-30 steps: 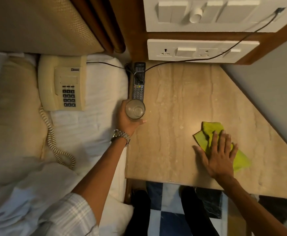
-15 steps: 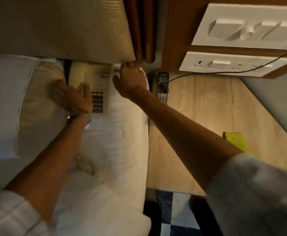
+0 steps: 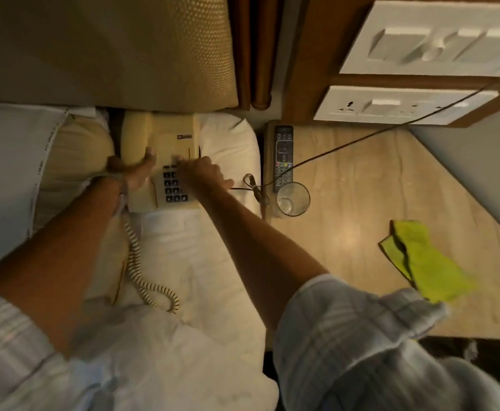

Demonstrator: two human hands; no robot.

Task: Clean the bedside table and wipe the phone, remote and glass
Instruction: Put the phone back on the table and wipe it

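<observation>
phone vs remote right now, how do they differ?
Colour: the phone is cream, the remote black. Place: the phone lies on the bed, the remote on the bedside table. Contact: the left hand and right hand are on the phone; the remote is untouched, with a cable across it. Both lie keypad up.

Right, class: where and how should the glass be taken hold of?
Wrap your fingers round the side wall of the glass, coming from its right over the bare table. It stands upright with its mouth open. The remote sits close behind it and a cable lies to its left.
</observation>
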